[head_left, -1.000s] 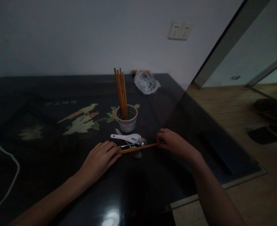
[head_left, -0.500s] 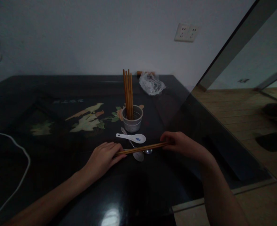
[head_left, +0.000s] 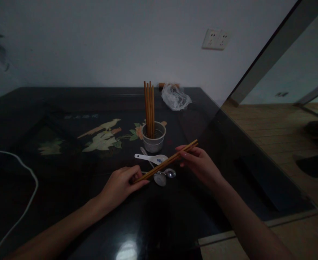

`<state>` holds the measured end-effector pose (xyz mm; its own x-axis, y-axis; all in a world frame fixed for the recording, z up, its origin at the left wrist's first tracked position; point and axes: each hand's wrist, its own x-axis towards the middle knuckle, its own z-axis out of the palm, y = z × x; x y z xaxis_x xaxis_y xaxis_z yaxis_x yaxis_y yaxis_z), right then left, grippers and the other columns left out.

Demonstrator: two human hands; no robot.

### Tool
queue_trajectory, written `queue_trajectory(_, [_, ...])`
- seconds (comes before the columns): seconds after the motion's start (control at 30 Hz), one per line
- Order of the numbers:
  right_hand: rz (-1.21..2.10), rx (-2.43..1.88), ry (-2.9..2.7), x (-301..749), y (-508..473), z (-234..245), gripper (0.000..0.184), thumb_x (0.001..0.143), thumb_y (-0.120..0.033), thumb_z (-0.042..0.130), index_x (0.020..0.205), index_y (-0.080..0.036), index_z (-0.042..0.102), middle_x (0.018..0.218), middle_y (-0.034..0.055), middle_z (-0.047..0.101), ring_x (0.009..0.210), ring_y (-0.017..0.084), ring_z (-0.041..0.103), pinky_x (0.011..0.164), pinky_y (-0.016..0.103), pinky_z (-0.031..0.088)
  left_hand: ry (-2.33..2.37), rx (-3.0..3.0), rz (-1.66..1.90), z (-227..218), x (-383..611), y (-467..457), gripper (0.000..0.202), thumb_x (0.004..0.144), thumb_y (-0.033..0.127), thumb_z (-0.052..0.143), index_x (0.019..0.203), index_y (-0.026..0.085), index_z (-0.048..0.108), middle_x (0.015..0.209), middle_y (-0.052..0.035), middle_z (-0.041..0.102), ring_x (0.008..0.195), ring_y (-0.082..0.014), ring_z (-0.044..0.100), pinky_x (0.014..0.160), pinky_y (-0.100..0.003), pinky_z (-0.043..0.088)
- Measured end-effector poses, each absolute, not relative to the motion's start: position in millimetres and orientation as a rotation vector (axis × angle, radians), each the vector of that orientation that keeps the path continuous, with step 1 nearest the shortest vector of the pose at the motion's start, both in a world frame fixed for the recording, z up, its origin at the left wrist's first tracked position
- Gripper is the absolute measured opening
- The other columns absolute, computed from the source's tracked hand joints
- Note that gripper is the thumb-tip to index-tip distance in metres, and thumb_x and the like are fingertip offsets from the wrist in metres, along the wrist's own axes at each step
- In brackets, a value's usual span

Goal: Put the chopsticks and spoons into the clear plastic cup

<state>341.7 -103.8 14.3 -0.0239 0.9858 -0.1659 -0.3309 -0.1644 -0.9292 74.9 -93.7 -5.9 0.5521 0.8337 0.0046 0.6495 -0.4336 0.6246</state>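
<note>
My right hand (head_left: 199, 162) grips the thick end of a pair of wooden chopsticks (head_left: 165, 163) and holds it lifted, so they slant down to the left. My left hand (head_left: 122, 184) rests on the dark table (head_left: 66, 169), fingers curled and pinched at the chopsticks' lower tips. Under the chopsticks lie two metal spoons (head_left: 162, 176) and a white ceramic spoon (head_left: 151, 158). Just behind stands a small white cup (head_left: 153, 136) with several chopsticks (head_left: 148, 108) upright in it.
A crumpled clear plastic bag (head_left: 175, 97) lies at the table's far edge by the wall. A white cable (head_left: 26, 187) curves over the left side. The table's right edge drops to a wooden floor. A wall socket (head_left: 215, 39) is above.
My right hand raised its end of the chopstick pair, tilting it from nearly flat to slanted. My left hand stayed at the lower tips.
</note>
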Motion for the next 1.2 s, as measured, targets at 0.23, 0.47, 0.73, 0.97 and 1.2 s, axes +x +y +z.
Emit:
queue_trajectory(0.23, [1.483,-1.072,-0.826,328.5,-106.4,11.4,0.024,0.062,-0.034,0.084,0.079,-0.02,0.075,0.082,0.0026,0.071,0.077,0.016,0.068,0.066,0.026,0.057,1.177,2.104,0.408,-4.9,78.7,-97.0,0.024,0.081,0.04,0.064,0.075,0.018,0.058,0.063,0.0038,0.058,0.057,-0.0115,0.053,0.052,-0.02,0.036])
queue_trajectory(0.47, [1.228,-1.096,-0.788,350.8,-97.8,19.1,0.025,0.059,-0.036,0.086,0.075,-0.02,0.075,0.08,0.002,0.07,0.074,0.015,0.065,0.064,0.027,0.057,1.105,2.002,0.477,5.7,80.9,-94.1,0.026,0.083,0.031,0.059,0.106,0.019,0.063,0.069,0.0033,0.061,0.058,-0.0116,0.054,0.053,-0.02,0.04])
queue_trajectory(0.73, [1.226,-1.092,-0.83,353.1,-98.3,20.0,0.024,0.063,-0.034,0.083,0.079,-0.022,0.072,0.077,0.0003,0.067,0.073,0.016,0.064,0.064,0.029,0.057,1.046,1.885,0.47,7.9,83.6,-95.4,0.023,0.084,0.029,0.055,0.1,0.016,0.065,0.069,-0.0004,0.068,0.062,-0.0135,0.061,0.057,-0.022,0.045])
queue_trajectory(0.97, [1.221,-1.088,-0.792,347.0,-100.5,17.7,0.022,0.063,-0.034,0.083,0.077,-0.022,0.071,0.08,0.0013,0.067,0.076,0.018,0.063,0.064,0.029,0.057,1.025,1.72,0.443,4.3,85.6,-95.3,0.021,0.083,0.033,0.058,0.089,0.014,0.066,0.066,-0.0009,0.067,0.053,-0.0113,0.056,0.053,-0.021,0.045])
queue_trajectory(1.2, [1.17,-1.062,-0.8,338.6,-102.4,16.3,0.021,0.066,-0.034,0.08,0.083,-0.023,0.075,0.079,0.0014,0.069,0.075,0.016,0.063,0.066,0.027,0.055,1.05,1.664,0.465,5.0,85.9,-93.9,0.022,0.082,0.034,0.059,0.085,0.013,0.065,0.064,-0.0011,0.066,0.052,-0.0117,0.055,0.051,-0.022,0.044])
